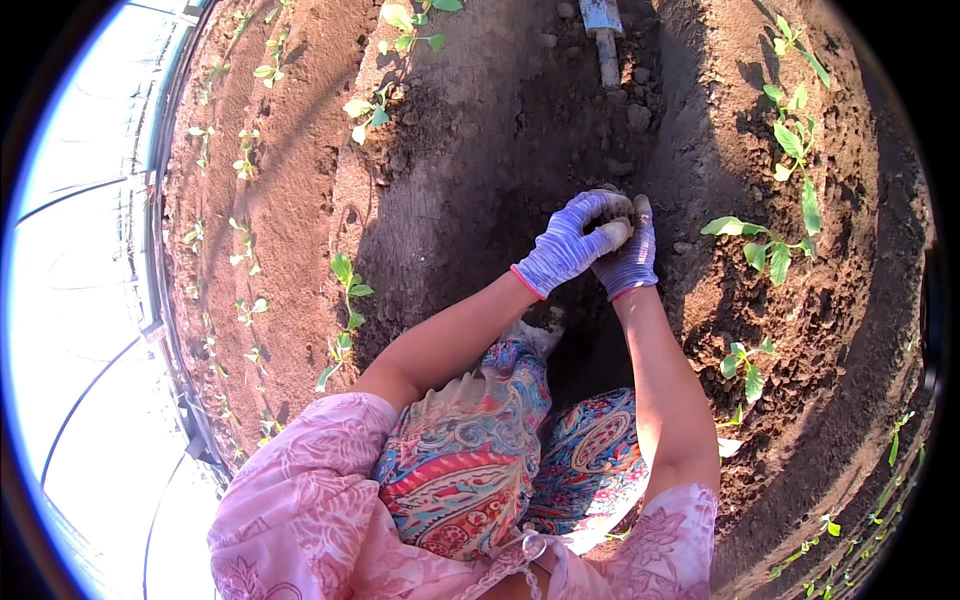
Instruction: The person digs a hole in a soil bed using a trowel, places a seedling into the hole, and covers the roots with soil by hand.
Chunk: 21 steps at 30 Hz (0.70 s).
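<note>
My left hand [574, 238] and my right hand [634, 251] meet in front of my knees, above the shaded furrow [480, 202]. Both wear purple-and-white knit gloves with red cuffs and soil-stained fingertips. A brown clump [619, 218], apparently soil, shows between them. My left thumb and fingers curl around its near side, while my right palm backs it with one finger pointing up. Part of the clump and most of my right fingers are hidden. Beyond my hands, a hand tool [608, 60] with a pale metal socket lies on the loose soil, its far end out of view.
Leafy seedlings [795, 142] grow in the raised soil bed on my right. More seedlings [349, 292] line the left bed edge, with smaller rows [244, 240] farther left. Clear plastic sheeting [90, 247] with dark hoops borders the far left. Soil clods [639, 116] lie near the tool.
</note>
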Tool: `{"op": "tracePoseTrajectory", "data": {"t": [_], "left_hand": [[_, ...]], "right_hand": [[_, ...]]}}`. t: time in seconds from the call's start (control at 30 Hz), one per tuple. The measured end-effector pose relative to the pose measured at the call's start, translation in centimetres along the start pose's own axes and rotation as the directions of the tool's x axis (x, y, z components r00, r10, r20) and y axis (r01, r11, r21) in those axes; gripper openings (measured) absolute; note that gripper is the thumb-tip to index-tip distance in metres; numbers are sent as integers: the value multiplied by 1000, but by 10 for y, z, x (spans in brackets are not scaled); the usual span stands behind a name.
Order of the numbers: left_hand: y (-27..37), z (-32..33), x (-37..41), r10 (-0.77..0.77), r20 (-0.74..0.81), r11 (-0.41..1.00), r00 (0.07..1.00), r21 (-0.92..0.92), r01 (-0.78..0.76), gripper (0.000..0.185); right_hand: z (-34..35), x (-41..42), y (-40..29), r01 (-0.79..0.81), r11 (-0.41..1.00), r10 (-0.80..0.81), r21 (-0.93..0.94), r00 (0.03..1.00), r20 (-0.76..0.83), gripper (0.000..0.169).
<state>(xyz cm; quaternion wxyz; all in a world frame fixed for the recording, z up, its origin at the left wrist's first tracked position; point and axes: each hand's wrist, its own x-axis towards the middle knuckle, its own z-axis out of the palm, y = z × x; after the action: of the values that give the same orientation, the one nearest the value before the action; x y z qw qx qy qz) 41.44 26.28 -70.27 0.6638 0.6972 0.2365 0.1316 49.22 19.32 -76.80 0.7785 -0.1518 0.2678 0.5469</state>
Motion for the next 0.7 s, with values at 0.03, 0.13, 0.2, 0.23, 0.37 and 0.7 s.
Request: {"op": "tracePoseTrajectory", "data": {"t": [0.03,0.13,0.2,0.23,0.37,0.7], "left_hand": [[2,-2,0,-9,-68,992,998,-130,0,30],[7,-16,0,-51,-249,935,967,-351,-41,34],[-1,-32,8,-100,-340,953,935,-302,-8,30],[-5,-37,9,-117,-376,962,919,-273,10,29],[-12,-25,-1,-191,-278,965,941,-230,128,29],[-9,-6,-9,334,42,580,942,778,-240,50]], "right_hand": [[5,-4,0,-39,999,36,24,994,100,41],[25,-15,2,57,998,-56,-15,994,99,41],[23,-14,-4,10,999,-17,52,991,134,40],[23,-13,-5,-16,996,3,85,988,154,40],[12,-7,-9,-68,996,56,65,984,170,41],[18,-5,6,48,998,-52,31,981,184,43]]}}
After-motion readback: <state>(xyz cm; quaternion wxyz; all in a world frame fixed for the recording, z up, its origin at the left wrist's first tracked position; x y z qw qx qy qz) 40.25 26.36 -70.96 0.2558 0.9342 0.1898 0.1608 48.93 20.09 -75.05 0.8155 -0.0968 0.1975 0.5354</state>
